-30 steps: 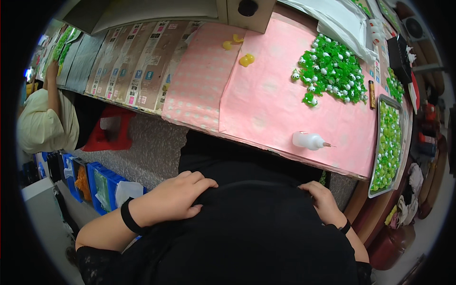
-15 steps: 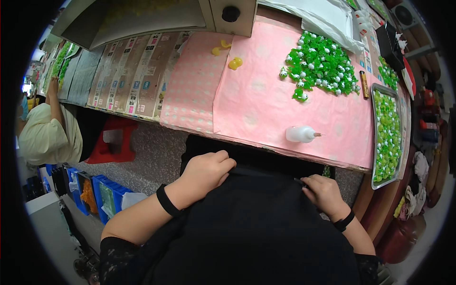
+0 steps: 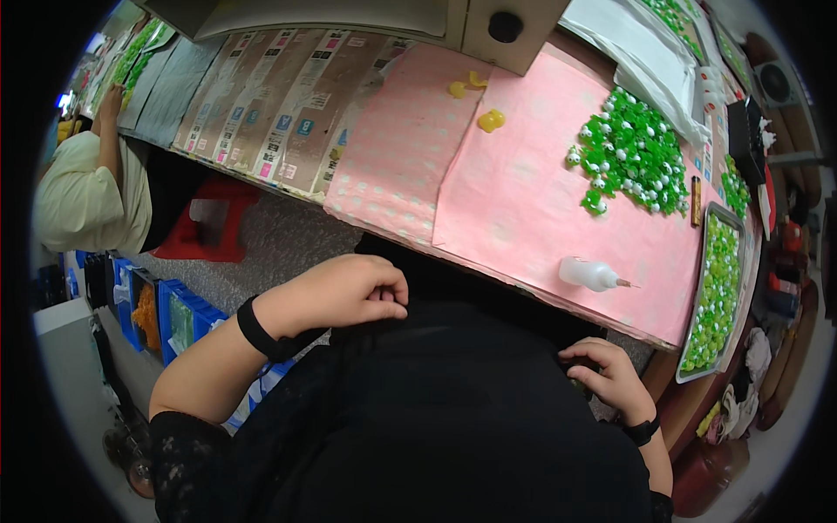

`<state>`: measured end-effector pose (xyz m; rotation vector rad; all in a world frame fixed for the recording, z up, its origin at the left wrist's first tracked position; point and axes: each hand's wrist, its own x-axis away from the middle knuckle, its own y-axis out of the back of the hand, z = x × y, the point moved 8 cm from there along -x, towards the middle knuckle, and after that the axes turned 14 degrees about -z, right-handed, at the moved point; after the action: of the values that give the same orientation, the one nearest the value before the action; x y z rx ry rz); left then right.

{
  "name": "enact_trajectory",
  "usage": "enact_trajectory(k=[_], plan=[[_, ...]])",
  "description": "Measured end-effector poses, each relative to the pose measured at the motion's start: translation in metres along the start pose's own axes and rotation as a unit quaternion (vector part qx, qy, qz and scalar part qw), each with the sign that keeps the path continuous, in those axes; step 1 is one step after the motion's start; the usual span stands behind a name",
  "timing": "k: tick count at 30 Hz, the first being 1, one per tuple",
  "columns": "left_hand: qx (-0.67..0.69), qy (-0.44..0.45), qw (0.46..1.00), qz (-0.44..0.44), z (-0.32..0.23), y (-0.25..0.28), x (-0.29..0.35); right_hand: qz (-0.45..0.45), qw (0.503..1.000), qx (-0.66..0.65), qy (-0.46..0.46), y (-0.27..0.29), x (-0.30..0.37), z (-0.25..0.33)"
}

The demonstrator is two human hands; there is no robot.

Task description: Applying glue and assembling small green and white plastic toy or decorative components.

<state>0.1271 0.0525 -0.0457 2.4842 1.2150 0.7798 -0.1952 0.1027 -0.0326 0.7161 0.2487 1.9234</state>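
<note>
Worn on your head, the left fisheye looks down past your black top (image 3: 462, 418) toward the pink-covered workbench (image 3: 523, 200) close ahead.

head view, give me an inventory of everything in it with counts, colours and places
table: one, brown and pink coverings, across top
squeeze bottle: one, white, near table edge
figurines: uncountable, green and white, piled upper right
tray: one, silver, right table end
small pieces: uncountable, yellow-green and white, in tray
yellow pieces: about three, yellow, far side
slim stick: one, brown-gold, between figurines and tray
metal housing: one, grey, top centre
white sheet: one, white, behind figurines
black box: one, black, far right
stool: one, red, left
crates: several, blue, lower left
co-worker: one, pale yellow top, far left
clothing: black, bottom centre
wristbands: two, black, one per arm
left hand: one, bare, over clothing
right hand: one, bare, beside clothing, grip unclear
</note>
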Motion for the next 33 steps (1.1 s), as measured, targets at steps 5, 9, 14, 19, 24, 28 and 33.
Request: enact_trajectory(k=[5, 9, 14, 19, 24, 28, 33], plan=[[-0.057, 0.008, 0.998, 0.03, -0.019, 0.026, -0.004, -0.03, 0.999, 0.039, -0.015, 0.002, -0.011, 0.002], [0.057, -0.038, 0.997, 0.019, -0.071, 0.073, -0.03, -0.023, 0.995, -0.003, -0.1, 0.025, -0.01, 0.01], [0.102, 0.033, 0.992, -0.069, -0.093, 0.124, -0.062, -0.176, 0.975, -0.063, -0.123, 0.068, -0.001, 0.016], [0.005, -0.002, 0.985, -0.17, -0.077, 0.149, -0.082, -0.294, 0.953, -0.065, 0.027, 0.077, -0.009, 0.032], [-0.133, -0.135, 0.908, -0.373, -0.06, 0.167, -0.101, -0.288, 0.952, -0.018, 0.105, 0.057, -0.033, 0.048], [-0.178, -0.157, 0.882, -0.406, -0.072, 0.16, -0.125, -0.27, 0.944, -0.009, 0.191, 0.05, -0.049, 0.062], [-0.203, -0.052, 0.903, -0.375, -0.068, 0.145, -0.146, -0.218, 0.95, -0.037, 0.221, 0.043, -0.065, 0.066]])
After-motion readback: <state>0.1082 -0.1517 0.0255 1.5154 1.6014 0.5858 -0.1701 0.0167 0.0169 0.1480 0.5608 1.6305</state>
